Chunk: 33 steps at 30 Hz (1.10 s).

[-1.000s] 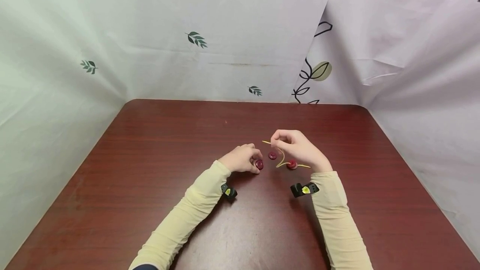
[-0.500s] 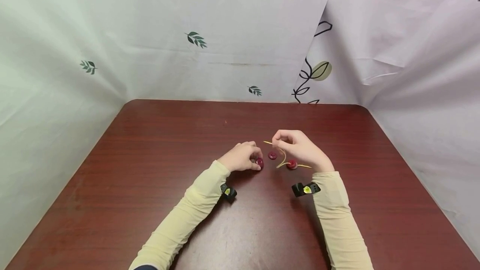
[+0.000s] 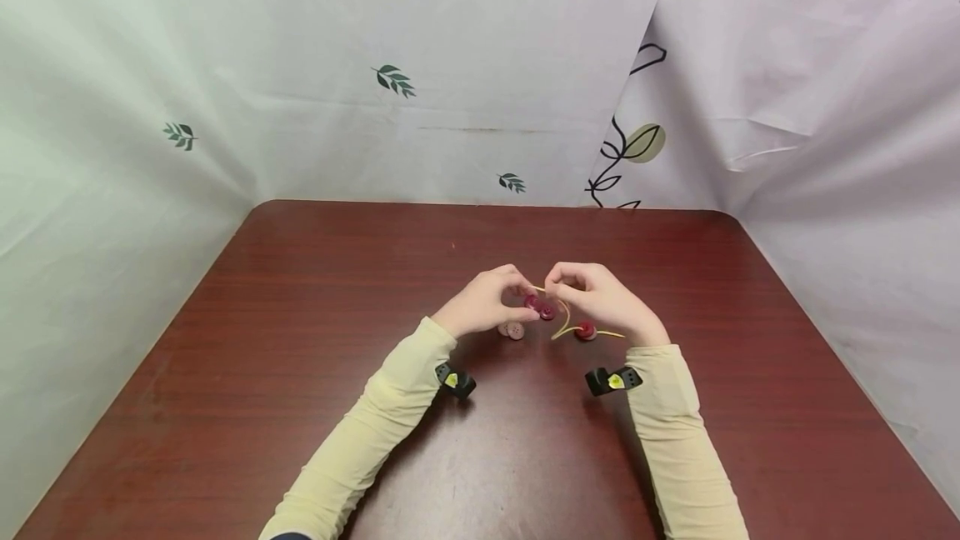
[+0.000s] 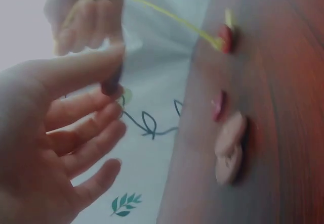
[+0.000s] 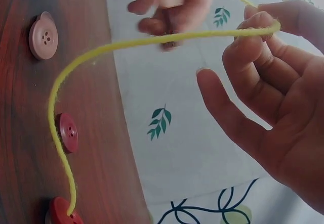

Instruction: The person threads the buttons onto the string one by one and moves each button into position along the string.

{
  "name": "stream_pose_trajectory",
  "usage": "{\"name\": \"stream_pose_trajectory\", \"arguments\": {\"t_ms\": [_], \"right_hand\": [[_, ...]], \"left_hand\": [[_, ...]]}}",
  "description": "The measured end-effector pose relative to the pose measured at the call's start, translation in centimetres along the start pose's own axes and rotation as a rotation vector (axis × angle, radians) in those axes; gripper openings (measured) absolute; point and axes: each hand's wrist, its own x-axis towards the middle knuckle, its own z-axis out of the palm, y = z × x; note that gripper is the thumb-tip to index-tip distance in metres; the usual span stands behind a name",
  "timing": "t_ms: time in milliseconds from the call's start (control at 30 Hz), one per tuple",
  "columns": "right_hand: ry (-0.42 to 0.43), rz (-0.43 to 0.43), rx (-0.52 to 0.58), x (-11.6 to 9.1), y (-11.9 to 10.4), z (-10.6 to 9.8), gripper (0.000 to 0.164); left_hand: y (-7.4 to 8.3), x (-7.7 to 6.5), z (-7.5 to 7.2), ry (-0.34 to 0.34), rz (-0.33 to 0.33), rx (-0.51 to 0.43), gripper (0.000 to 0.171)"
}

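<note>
My left hand pinches a dark red button between thumb and forefinger, raised above the table. To its right, my right hand pinches a yellow cord near one end, and a short tip pokes out past the fingers. From there the cord hangs down in a curve to a red button on the table and passes through it, with its tail lying beyond. Another dark red button lies flat below the hands. Two pale pink buttons overlap on the table beneath my left hand.
The brown wooden table stretches to both sides and toward me. White cloth with leaf prints hangs behind it and at both sides. Each wrist carries a small black camera.
My left hand has risen from the table with its dark red button and moved right, close to the cord's tip. Pale pink buttons now show beneath it. The right hand has hardly moved.
</note>
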Motion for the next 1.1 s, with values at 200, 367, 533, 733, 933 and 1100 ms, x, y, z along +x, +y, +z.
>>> {"name": "stream_pose_trajectory", "arguments": {"t_ms": [200,367,533,733,933,1100], "right_hand": [[0.032,-0.031,-0.011,-0.2,-0.4,-0.2,0.016],[0.044,-0.056,0.025,-0.2,-0.6,-0.2,0.014],[0.067,-0.049,0.043,-0.4,-0.8,-0.3,0.014],[0.088,-0.061,0.088,-0.5,-0.9,-0.4,0.013],[0.067,-0.09,0.113,-0.4,-0.8,-0.3,0.017],[0.077,-0.096,0.106,-0.4,-0.9,-0.3,0.013]], "left_hand": [[0.4,-0.1,-0.3,0.075,0.007,-0.143,0.029],[0.7,-0.1,-0.4,0.079,0.003,-0.176,0.028],[0.9,-0.1,-0.6,0.089,0.02,-0.217,0.026],[0.9,-0.2,-0.9,0.12,0.027,-0.26,0.026],[1.2,-0.2,-0.9,0.126,0.039,-0.254,0.029],[1.5,-0.2,-0.8,0.124,0.051,-0.238,0.029]]}}
